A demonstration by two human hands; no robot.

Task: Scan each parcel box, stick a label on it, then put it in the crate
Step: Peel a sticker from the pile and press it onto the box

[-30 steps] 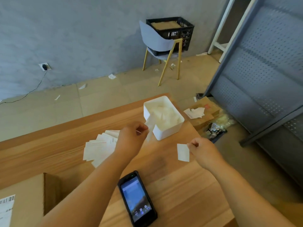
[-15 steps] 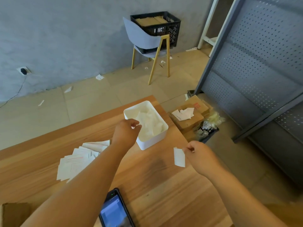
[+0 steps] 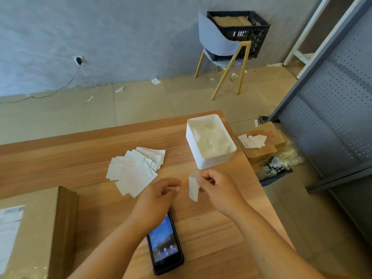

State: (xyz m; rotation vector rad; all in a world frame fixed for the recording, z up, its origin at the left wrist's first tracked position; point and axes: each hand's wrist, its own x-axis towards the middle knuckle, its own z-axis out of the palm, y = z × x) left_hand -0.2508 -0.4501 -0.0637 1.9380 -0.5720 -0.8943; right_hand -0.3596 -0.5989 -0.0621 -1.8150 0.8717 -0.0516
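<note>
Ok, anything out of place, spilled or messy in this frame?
Yes. Paper scraps litter the floor by the wall and under the chair. The loose labels lie fanned in an untidy pile on the table. More scraps sit on a cardboard box on the floor beside it.

White label (image 3: 193, 187); tan box (image 3: 30, 228); black crate (image 3: 241, 27); wood-grain table (image 3: 80, 154).

So the handheld scanner (image 3: 165, 243) is lying on the table (image 3: 60, 158) nearest the person, a parcel box (image 3: 36, 234) is sitting to its left, loose labels (image 3: 134, 170) are fanning out behind it, and a tub (image 3: 203, 156) is sitting right of those. Far back, the crate (image 3: 239, 31) is resting on a chair (image 3: 217, 49).
</note>
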